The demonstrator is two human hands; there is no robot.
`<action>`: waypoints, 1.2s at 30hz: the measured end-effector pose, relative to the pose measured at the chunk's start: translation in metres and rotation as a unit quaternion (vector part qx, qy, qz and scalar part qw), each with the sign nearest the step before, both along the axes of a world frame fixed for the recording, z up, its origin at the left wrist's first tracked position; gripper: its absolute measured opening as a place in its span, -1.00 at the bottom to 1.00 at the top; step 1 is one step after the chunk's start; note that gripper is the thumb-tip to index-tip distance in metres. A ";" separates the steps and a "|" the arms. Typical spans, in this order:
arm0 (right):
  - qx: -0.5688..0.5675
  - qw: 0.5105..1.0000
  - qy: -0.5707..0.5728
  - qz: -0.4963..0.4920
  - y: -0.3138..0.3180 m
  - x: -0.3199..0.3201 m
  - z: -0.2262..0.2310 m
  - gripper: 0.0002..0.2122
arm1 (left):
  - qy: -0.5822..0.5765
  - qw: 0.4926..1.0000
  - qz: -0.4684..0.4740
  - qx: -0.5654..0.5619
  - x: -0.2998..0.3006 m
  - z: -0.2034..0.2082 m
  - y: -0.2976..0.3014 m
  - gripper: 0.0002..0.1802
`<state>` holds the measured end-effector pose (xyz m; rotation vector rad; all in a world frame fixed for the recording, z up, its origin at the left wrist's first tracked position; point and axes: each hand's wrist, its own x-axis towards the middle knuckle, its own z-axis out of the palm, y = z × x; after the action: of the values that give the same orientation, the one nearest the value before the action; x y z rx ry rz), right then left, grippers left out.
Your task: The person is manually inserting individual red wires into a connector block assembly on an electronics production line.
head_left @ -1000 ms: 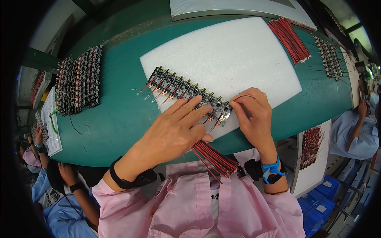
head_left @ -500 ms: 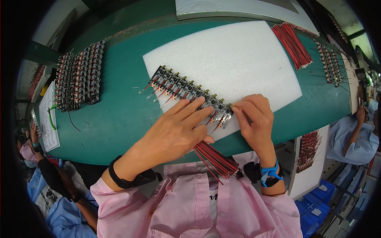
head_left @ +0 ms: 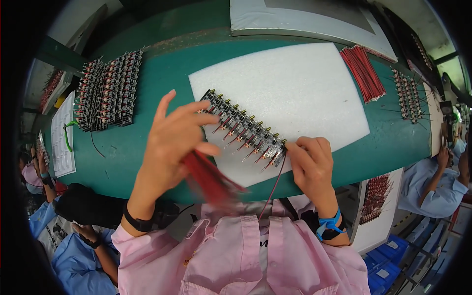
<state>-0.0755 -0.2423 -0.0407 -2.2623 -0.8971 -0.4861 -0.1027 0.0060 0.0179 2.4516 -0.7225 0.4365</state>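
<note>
The left hand [head_left: 172,140], blurred, was spread at the fingers, while its thumb side was clamped on a bundle of red wires [head_left: 209,179] that hung toward the lap. Its fingertips overlapped the upper left end of a strip of circuit boards [head_left: 246,132], partly hiding that end; whether they touched it could not be told. The strip lay slantwise on a white foam sheet [head_left: 290,73], between the two hands, its lower right end at the right hand [head_left: 314,164]. There the right thumb and forefinger were together, pinching the strip's end. A single dark wire [head_left: 274,189] ran down from that spot toward the pink shirt [head_left: 241,246]; whether the fingers also gripped it could not be told.

Around them, from the left, a person in blue [head_left: 81,260] sat beside the green table [head_left: 152,172]. On it lay a white sheet [head_left: 63,147] with a green cord [head_left: 67,135], then stacked board strips [head_left: 110,91]. Past the foam lay another red wire bundle [head_left: 363,73], then rows of small parts [head_left: 407,93]. Blue bins [head_left: 386,270] stood below, at the lower right.
</note>
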 end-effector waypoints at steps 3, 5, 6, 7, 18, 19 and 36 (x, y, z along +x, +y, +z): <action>0.001 1.000 0.018 0.003 -0.002 0.003 0.005 -0.83 | 0.092 0.964 -0.008 -0.251 0.010 -0.002 0.009 -0.66; 0.017 0.999 0.049 0.009 -0.004 0.006 0.010 -0.84 | 0.352 0.745 -0.051 -0.564 0.026 -0.001 -0.003 -0.68; 0.018 0.999 0.051 0.009 -0.003 0.007 0.014 -0.84 | 0.456 0.571 -0.067 -0.679 0.032 -0.001 -0.012 -0.69; 0.056 0.993 0.107 -0.005 -0.003 0.010 0.021 -0.86 | 0.489 0.558 -0.030 -0.670 0.042 0.001 -0.026 -0.71; 0.217 0.895 0.389 -0.012 0.031 0.046 0.039 -0.92 | 0.452 0.632 -0.023 -0.629 0.066 -0.024 -0.086 -0.69; 0.226 0.881 0.416 -0.007 0.030 0.047 0.044 -0.91 | 0.451 0.632 -0.019 -0.631 0.066 -0.023 -0.086 -0.69; 0.440 0.761 0.476 0.012 0.022 0.047 0.038 -0.92 | 0.449 0.793 0.026 -0.412 0.057 -0.008 -0.074 -0.79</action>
<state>-0.0285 -0.2199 -0.0025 -1.2871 -0.0760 0.2649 -0.0453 -0.0682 0.0096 1.5321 -0.0014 -0.3614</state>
